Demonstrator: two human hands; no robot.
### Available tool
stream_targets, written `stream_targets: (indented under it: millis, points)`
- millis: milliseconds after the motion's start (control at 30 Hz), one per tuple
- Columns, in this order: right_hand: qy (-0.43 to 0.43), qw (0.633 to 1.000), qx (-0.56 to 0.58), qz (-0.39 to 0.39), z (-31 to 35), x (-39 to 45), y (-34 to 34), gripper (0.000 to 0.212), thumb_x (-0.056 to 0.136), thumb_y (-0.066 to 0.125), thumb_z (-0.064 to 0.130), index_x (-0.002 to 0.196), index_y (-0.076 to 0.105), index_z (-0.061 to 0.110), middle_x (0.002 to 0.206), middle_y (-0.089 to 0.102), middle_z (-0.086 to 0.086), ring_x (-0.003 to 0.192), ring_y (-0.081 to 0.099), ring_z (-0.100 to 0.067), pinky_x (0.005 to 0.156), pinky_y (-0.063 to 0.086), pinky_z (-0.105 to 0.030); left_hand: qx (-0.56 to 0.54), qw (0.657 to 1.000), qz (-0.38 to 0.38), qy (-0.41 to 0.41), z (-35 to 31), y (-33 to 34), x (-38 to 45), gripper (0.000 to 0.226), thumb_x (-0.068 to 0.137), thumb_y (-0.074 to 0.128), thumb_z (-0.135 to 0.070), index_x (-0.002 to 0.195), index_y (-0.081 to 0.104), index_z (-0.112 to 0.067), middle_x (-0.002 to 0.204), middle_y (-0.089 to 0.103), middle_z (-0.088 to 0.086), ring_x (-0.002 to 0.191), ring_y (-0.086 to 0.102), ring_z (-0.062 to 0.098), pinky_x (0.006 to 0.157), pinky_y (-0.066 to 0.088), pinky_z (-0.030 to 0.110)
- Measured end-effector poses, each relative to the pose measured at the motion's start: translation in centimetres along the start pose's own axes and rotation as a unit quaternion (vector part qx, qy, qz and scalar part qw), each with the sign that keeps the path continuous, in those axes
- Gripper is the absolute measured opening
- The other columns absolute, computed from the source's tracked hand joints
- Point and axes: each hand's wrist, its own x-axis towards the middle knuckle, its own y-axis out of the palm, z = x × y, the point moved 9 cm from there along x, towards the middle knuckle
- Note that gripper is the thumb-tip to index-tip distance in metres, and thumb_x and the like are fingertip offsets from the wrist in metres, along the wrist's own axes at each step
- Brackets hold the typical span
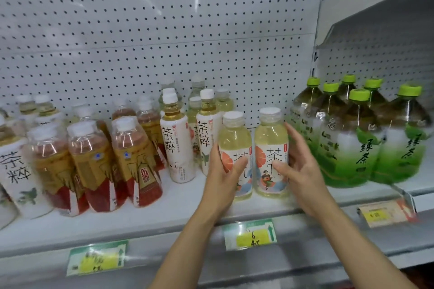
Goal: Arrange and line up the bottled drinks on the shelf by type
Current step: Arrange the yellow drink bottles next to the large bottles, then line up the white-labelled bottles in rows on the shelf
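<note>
A: Fingers? Left hand [223, 166] clamped round left pale bottle [235, 155]; right hand [298, 169] cupping right pale bottle [271, 152], both upright near the shelf [164, 216] front.

B: Slide them together, labels forward, bases flush, clear of green-capped bottles [357, 138].

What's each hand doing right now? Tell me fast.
Left hand: closed around the left pale-yellow tea bottle.
Right hand: wrapped on the right pale-yellow tea bottle, fingers partly spread.
</note>
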Motion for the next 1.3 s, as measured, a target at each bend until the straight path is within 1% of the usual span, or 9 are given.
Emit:
stream_targets:
  millis: [267, 400, 500, 600, 733, 1000, 1133, 1233, 1300]
  points:
    - [-0.009, 0.994, -0.056, 0.092, -0.3, 0.0, 0.4, 0.078, 0.091, 0.067, 0.026, 0.153, 0.021, 0.038, 0.15, 0.043, 0.019, 0.137, 0.043, -0.003, 0.111, 0.041, -0.034, 0.058, 0.998, -0.011, -0.001, -1.3, -1.5, -1.0, 0.067, 0.086, 0.064, -0.054, 0.146, 0.043, -0.034, 0.139, 0.058, -0.012, 0.129, 0.053, 0.003, 0.111, 0.045, 0.042]
    - [-0.15, 0.97, -0.184, -0.057, 6.8, 1.0, -0.3, 0.067, 0.088, 0.056, 0.047, 0.149, 0.034, 0.029, 0.151, 0.042, 0.009, 0.138, 0.04, -0.006, 0.114, 0.035, -0.036, 0.223, 0.943, -0.226, 0.095, -8.2, -10.0, 0.1, 0.066, 0.091, 0.066, -0.044, 0.147, 0.043, -0.018, 0.136, 0.05, -0.012, 0.128, 0.049, 0.009, 0.109, 0.042, 0.031]
    - [-0.254, 0.917, -0.298, -0.082, 14.1, 3.6, 3.6, 0.049, 0.094, 0.058, 0.032, 0.139, 0.05, 0.015, 0.132, 0.056, 0.0, 0.118, 0.052, -0.01, 0.101, 0.042, -0.024, 0.352, 0.905, -0.235, 0.049, -11.0, -13.5, 4.9, 0.067, 0.097, 0.063, -0.029, 0.153, 0.032, -0.008, 0.147, 0.043, 0.007, 0.136, 0.042, 0.023, 0.112, 0.036, 0.036]
    - [-0.179, 0.876, -0.445, 0.05, 14.3, 8.9, 10.5, 0.045, 0.095, 0.062, 0.03, 0.136, 0.054, 0.014, 0.123, 0.063, -0.003, 0.109, 0.059, -0.017, 0.097, 0.048, -0.036, 0.412, 0.896, -0.141, -0.084, -8.6, -13.1, 8.8, 0.061, 0.101, 0.054, -0.03, 0.15, 0.028, -0.003, 0.141, 0.05, 0.018, 0.126, 0.052, 0.033, 0.093, 0.045, 0.041]
    - [-0.018, 0.803, -0.565, 0.188, 9.9, 12.3, 15.7, 0.032, 0.091, 0.066, 0.033, 0.112, 0.059, 0.009, 0.11, 0.066, -0.008, 0.093, 0.059, -0.022, 0.072, 0.046, -0.031, 0.392, 0.903, -0.149, -0.09, -7.3, -12.7, 9.5, 0.041, 0.102, 0.05, -0.019, 0.138, 0.04, -0.002, 0.126, 0.061, 0.017, 0.114, 0.059, 0.035, 0.079, 0.041, 0.037]
    - [0.048, 0.863, -0.477, 0.158, 7.4, 14.3, 15.3, 0.026, 0.09, 0.07, 0.027, 0.081, 0.047, 0.021, 0.088, 0.062, -0.005, 0.069, 0.054, -0.014, 0.055, 0.039, -0.029, 0.242, 0.949, -0.195, 0.056, -10.5, -12.3, 6.9, 0.025, 0.1, 0.056, -0.023, 0.12, 0.053, -0.008, 0.111, 0.064, 0.01, 0.101, 0.061, 0.027, 0.086, 0.05, 0.045]
    - [0.025, 0.891, -0.441, 0.101, 8.3, 15.1, 14.4, 0.023, 0.088, 0.072, 0.029, 0.093, 0.057, 0.011, 0.097, 0.065, -0.012, 0.077, 0.059, -0.022, 0.065, 0.047, -0.034, 0.156, 0.948, -0.242, 0.137, -14.2, -13.8, 5.3, 0.03, 0.1, 0.054, -0.031, 0.125, 0.053, -0.016, 0.11, 0.066, 0.004, 0.099, 0.064, 0.022, 0.088, 0.052, 0.048]
    - [-0.038, 0.941, -0.336, 0.021, 11.7, 15.2, 13.5, 0.027, 0.092, 0.066, 0.033, 0.108, 0.06, 0.011, 0.102, 0.063, -0.009, 0.086, 0.058, -0.024, 0.057, 0.038, -0.028, 0.08, 0.934, -0.286, 0.2, -17.1, -15.3, 2.9, 0.03, 0.098, 0.051, -0.036, 0.122, 0.055, -0.018, 0.103, 0.068, 0.003, 0.095, 0.066, 0.023, 0.086, 0.053, 0.052]
    - [-0.1, 0.965, -0.242, -0.015, 14.9, 14.7, 13.3, 0.029, 0.091, 0.06, 0.041, 0.109, 0.059, 0.018, 0.105, 0.065, -0.005, 0.094, 0.062, -0.024, 0.065, 0.047, -0.031, 0.031, 0.922, -0.307, 0.234, -19.2, -16.4, 1.0, 0.026, 0.101, 0.049, -0.032, 0.12, 0.056, -0.016, 0.097, 0.068, 0.003, 0.09, 0.068, 0.022, 0.084, 0.056, 0.052]
